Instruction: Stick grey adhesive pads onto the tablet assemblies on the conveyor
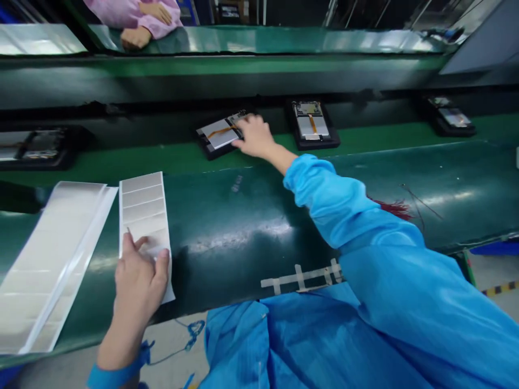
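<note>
My right hand [256, 136] reaches across the bench and grips the right end of an opened electronic device [217, 134]. The device shows a silver battery, an orange flat cable and part of a circuit board in a black holder, turned at an angle. Its right end is partly hidden under my fingers. My left hand [140, 275] rests over a narrow sheet of silver-grey labels [142, 200], thumb and fingers apart. A small thin grey piece shows at the index fingertip; I cannot make out what it is. Left of it lie wider label sheets [52, 243] on white backing.
Similar devices stand along the green strip: one [312, 124] to the right, one [448, 115] farther right, one [32, 146] at left. Red wires [393, 209] lie beside my right sleeve. Tape strips [300, 277] mark the bench edge. Across, a person's hands [138, 37] rest on a ledge.
</note>
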`<move>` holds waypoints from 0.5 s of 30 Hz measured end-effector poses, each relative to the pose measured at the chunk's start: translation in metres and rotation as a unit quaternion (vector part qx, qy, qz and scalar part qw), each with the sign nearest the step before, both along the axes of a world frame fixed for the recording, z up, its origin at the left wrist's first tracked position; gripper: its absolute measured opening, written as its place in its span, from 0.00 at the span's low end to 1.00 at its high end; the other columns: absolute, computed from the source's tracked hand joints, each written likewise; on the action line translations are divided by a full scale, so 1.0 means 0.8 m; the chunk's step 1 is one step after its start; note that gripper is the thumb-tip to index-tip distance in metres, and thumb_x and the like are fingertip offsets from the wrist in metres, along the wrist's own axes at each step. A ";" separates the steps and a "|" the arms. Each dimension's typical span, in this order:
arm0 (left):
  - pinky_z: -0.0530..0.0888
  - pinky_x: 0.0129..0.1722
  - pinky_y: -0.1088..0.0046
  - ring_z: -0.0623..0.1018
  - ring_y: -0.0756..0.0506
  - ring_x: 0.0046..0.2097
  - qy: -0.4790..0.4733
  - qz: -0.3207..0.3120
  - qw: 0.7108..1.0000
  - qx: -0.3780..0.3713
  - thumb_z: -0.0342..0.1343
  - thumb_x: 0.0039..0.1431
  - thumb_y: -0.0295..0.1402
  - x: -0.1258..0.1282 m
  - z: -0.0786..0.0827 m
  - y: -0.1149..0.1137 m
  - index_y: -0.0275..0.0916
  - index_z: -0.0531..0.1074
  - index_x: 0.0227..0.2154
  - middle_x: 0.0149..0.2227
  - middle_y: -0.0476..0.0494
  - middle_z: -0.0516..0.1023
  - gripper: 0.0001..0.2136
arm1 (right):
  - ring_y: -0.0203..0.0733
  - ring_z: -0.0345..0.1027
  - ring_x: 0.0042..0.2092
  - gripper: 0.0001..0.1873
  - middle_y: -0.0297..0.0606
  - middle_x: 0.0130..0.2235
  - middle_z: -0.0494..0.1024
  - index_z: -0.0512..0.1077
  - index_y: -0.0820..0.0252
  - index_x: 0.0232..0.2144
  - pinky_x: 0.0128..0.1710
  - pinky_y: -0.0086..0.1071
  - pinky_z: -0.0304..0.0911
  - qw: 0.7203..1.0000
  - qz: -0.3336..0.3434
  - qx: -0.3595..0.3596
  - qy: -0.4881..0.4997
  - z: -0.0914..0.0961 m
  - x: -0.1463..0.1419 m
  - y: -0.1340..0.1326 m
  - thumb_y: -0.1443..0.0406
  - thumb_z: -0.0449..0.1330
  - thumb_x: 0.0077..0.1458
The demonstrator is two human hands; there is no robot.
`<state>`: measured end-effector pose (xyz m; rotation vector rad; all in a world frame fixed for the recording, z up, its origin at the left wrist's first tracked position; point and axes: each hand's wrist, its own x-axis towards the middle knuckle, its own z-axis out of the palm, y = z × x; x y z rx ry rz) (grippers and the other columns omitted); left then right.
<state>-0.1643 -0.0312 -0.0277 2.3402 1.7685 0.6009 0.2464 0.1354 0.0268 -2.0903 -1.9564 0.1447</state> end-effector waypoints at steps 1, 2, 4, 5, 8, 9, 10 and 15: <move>0.75 0.61 0.26 0.77 0.17 0.62 -0.012 0.007 1.000 0.000 0.59 0.70 0.46 0.002 0.003 0.006 0.36 0.46 0.79 0.67 0.21 0.72 0.43 | 0.68 0.54 0.74 0.35 0.58 0.73 0.64 0.67 0.61 0.71 0.71 0.59 0.55 0.999 0.033 0.006 -0.001 -0.005 -0.031 0.012 0.52 0.66 0.69; 0.72 0.64 0.27 0.76 0.18 0.64 -0.028 0.007 1.000 -0.001 0.59 0.70 0.45 0.008 0.007 0.009 0.36 0.42 0.80 0.67 0.21 0.71 0.45 | 0.69 0.53 0.75 0.38 0.58 0.74 0.62 0.66 0.61 0.72 0.71 0.60 0.55 0.998 0.061 0.010 -0.005 -0.011 -0.060 0.022 0.49 0.66 0.68; 0.67 0.70 0.29 0.73 0.20 0.68 -0.076 -0.024 0.997 0.006 0.59 0.70 0.46 0.026 0.016 0.004 0.34 0.40 0.80 0.68 0.19 0.69 0.46 | 0.70 0.49 0.77 0.40 0.59 0.77 0.59 0.66 0.63 0.72 0.74 0.62 0.50 0.995 0.089 0.022 -0.039 -0.023 -0.105 0.034 0.47 0.65 0.68; 0.65 0.72 0.31 0.72 0.21 0.69 -0.103 -0.047 0.994 0.010 0.58 0.70 0.46 0.036 0.021 -0.002 0.34 0.41 0.80 0.68 0.19 0.68 0.45 | 0.70 0.47 0.78 0.38 0.59 0.78 0.57 0.66 0.64 0.72 0.74 0.63 0.48 0.993 0.093 0.026 -0.064 -0.028 -0.119 0.037 0.49 0.64 0.69; 0.62 0.75 0.33 0.70 0.23 0.72 -0.155 -0.073 0.985 -0.013 0.57 0.71 0.46 0.057 0.038 -0.027 0.42 0.43 0.79 0.69 0.24 0.68 0.42 | 0.68 0.44 0.79 0.30 0.58 0.79 0.55 0.69 0.67 0.69 0.75 0.65 0.44 0.988 0.105 0.039 -0.110 -0.040 -0.123 0.031 0.64 0.60 0.68; 0.61 0.75 0.33 0.68 0.24 0.73 -0.168 -0.071 0.983 -0.028 0.57 0.72 0.46 0.059 0.043 -0.036 0.45 0.43 0.79 0.70 0.27 0.67 0.41 | 0.67 0.45 0.79 0.29 0.58 0.79 0.55 0.70 0.67 0.68 0.76 0.64 0.43 0.986 0.117 0.046 -0.107 -0.041 -0.112 0.025 0.68 0.59 0.66; 0.60 0.76 0.32 0.67 0.25 0.74 -0.181 -0.065 0.980 -0.041 0.57 0.72 0.46 0.058 0.047 -0.045 0.49 0.44 0.79 0.70 0.29 0.68 0.40 | 0.67 0.46 0.79 0.29 0.56 0.79 0.56 0.72 0.66 0.66 0.76 0.64 0.44 0.985 0.133 0.051 -0.093 -0.041 -0.096 0.019 0.69 0.58 0.64; 0.71 0.67 0.32 0.74 0.27 0.68 -0.272 -0.033 0.958 -0.081 0.58 0.72 0.46 0.053 0.048 -0.073 0.56 0.54 0.76 0.66 0.36 0.73 0.34 | 0.57 0.57 0.75 0.23 0.49 0.74 0.67 0.76 0.59 0.62 0.75 0.53 0.52 0.998 0.039 0.026 0.048 -0.019 0.026 0.020 0.66 0.56 0.69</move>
